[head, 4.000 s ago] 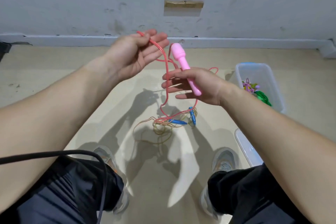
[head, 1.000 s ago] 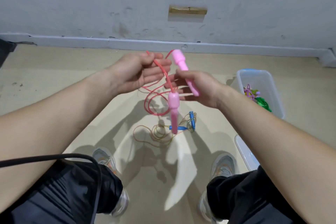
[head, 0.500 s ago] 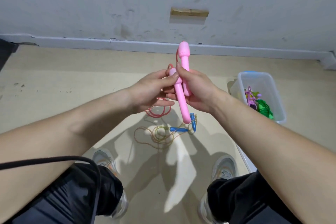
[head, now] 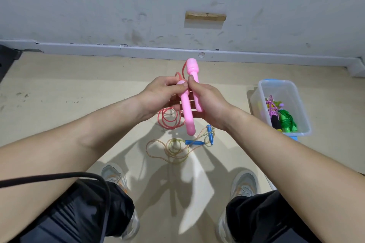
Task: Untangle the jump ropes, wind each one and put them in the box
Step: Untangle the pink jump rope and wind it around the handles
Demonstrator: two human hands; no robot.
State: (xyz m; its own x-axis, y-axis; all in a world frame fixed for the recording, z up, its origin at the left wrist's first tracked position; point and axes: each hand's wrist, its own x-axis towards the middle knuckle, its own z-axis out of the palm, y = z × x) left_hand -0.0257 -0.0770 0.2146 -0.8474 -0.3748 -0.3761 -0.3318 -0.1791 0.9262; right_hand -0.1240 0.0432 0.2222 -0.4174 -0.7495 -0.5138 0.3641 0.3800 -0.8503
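Looks like a bare, unfurnished indoor room: scuffed grey wall, tan strip stuck on that wall, grey skirting along its foot, plain beige floor below.

Grey shoes, black cable

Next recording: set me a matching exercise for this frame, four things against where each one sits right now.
Things:
1. pink-handled rope
2. blue-handled rope
3. green rope
4. wooden block

Places:
a. inside the clear box
b. fixed on the wall
c. gripped by the left hand and right hand
d. lying loose on the floor

Pairs: 1-c, 2-d, 3-a, 4-b
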